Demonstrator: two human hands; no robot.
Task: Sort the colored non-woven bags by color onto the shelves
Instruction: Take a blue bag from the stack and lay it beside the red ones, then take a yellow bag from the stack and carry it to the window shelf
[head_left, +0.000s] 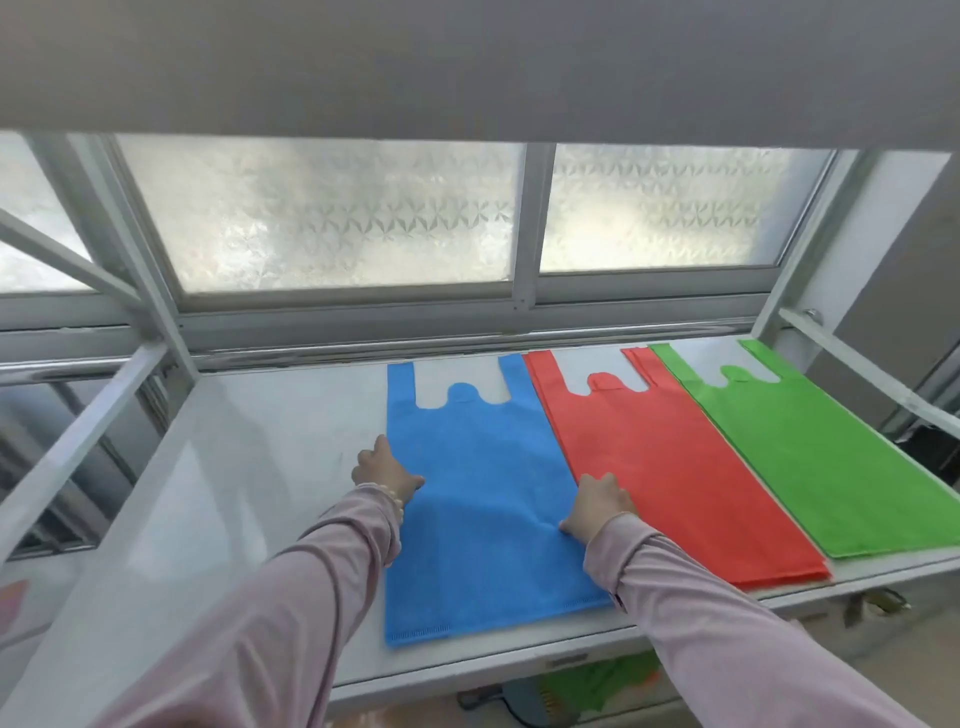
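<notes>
Non-woven blue bag (483, 493) lies flat mid-shelf (270, 467), bottom hem near the front edge. I see the left hand (387, 467) gripping its left side. The right hand (597, 501) apparently pinches its right side, touching the red bag (675, 467). The green bag (810, 452) lies toward the right edge.

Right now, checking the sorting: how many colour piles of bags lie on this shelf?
3: blue pile at left, left hand and right hand gripping its edges; red pile in the middle; green pile at right. Stacked bags within piles may be hidden.
</notes>
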